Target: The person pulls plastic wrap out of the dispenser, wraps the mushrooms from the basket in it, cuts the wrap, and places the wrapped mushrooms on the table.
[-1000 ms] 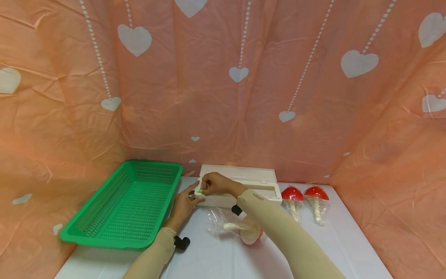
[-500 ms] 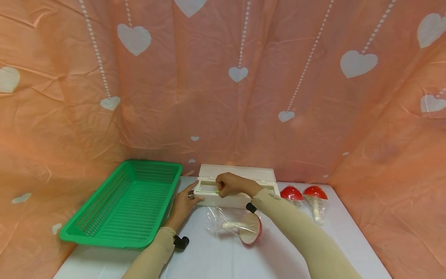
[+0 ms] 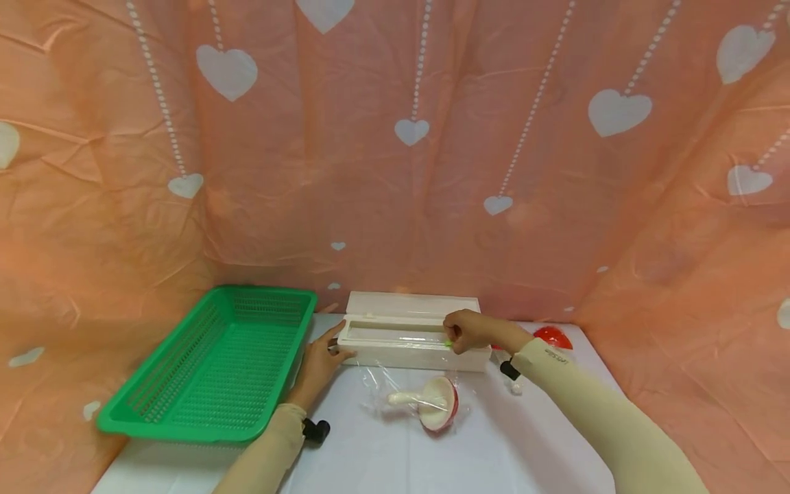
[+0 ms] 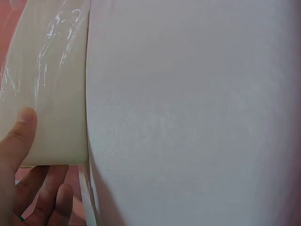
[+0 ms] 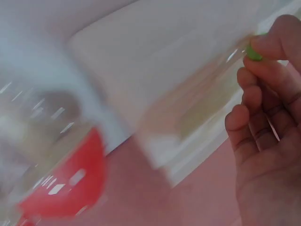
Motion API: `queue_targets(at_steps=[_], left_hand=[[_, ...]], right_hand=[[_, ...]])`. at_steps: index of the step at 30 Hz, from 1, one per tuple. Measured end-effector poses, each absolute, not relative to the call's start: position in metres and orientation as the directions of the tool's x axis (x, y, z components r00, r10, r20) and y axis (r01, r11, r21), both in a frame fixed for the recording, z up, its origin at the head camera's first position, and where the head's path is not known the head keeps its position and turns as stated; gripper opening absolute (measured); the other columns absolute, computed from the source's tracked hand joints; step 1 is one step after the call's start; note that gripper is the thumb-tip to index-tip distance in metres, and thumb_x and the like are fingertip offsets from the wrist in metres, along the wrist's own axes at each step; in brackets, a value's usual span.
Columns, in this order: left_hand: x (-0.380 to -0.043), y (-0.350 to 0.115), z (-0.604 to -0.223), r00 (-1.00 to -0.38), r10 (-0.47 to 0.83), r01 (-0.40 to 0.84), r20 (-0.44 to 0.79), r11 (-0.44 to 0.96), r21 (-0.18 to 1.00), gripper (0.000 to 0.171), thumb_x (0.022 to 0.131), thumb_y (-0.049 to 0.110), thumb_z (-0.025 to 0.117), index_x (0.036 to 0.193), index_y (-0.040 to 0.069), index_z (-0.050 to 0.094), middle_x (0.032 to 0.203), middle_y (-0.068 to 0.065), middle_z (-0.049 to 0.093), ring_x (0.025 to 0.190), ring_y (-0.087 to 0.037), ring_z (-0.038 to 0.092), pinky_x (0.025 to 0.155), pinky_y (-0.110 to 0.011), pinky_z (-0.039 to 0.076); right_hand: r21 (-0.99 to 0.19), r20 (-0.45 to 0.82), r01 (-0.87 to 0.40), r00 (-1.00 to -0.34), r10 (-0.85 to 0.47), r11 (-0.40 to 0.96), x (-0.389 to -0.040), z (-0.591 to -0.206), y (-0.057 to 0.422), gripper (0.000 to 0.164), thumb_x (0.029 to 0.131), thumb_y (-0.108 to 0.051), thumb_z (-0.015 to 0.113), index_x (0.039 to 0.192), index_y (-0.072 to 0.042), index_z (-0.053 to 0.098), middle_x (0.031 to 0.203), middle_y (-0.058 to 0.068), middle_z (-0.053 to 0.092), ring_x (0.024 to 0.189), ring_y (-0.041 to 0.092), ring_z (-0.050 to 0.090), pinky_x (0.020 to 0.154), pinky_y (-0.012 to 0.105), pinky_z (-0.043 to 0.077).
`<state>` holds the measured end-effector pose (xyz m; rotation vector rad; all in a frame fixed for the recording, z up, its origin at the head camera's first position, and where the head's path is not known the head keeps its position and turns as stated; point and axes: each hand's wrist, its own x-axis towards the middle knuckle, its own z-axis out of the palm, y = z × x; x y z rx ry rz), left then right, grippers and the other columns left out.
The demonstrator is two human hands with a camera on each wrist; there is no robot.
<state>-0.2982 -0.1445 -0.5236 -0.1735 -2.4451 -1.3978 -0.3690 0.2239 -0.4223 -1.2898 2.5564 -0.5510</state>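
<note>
A white cling film dispenser (image 3: 395, 358) stands at the back of the table, its lid (image 3: 413, 304) tipped back. My left hand (image 3: 319, 360) grips its left end; in the left wrist view the thumb (image 4: 23, 129) presses the front face while the fingers curl round the end. Near the right end, my right hand (image 3: 472, 331) pinches a small green slider (image 5: 254, 52) on the dispenser's front edge. Clear film (image 4: 61, 33) hangs down the front. Before the dispenser, a toy mushroom (image 3: 437, 405) with a red cap lies on its side, with film over and around it.
A green plastic basket (image 3: 166, 431) stands on the left. Film-wrapped mushrooms lie to the right: one red cap (image 3: 553, 336) shows beyond the right sleeve, and another is mostly hidden by the hand. A peach curtain (image 3: 395, 206) with hearts hangs behind the white table (image 3: 370, 460).
My right hand has slid the green slider from the dispenser's left end to near its right end. The left hand has kept its grip. The view has shifted slightly.
</note>
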Motion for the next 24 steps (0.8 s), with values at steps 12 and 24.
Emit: queue_targets(at_steps=[12,24], left_hand=[[-0.301,-0.143,-0.525,-0.952,-0.062,0.23,0.3,0.506,0.831,0.075,0.085,0.004,0.09,0.153,0.004,0.058,0.124,-0.032,0.072,0.105,-0.039,0.077,0.073,-0.029,0.062],[-0.292,-0.142,-0.522,-0.949,-0.038,0.246,0.312,0.53,0.811,0.076,0.088,0.005,0.088,0.156,0.003,0.054,0.121,-0.032,0.073,0.101,-0.037,0.077,0.076,-0.034,0.061]], right_hand=[[-0.404,-0.001,-0.722,-0.614,-0.79,0.562,-0.358,-0.421,0.282,0.023,0.072,0.012,0.068,0.073,-0.006,0.053,0.07,-0.006,0.046,0.066,0.002,0.04,0.061,0.022,0.033],[-0.302,0.085,-0.743,-0.645,-0.759,0.597,-0.349,-0.424,0.297,0.022,0.076,0.007,0.074,0.075,-0.005,0.056,0.07,0.0,0.05,0.067,0.003,0.041,0.061,0.022,0.035]])
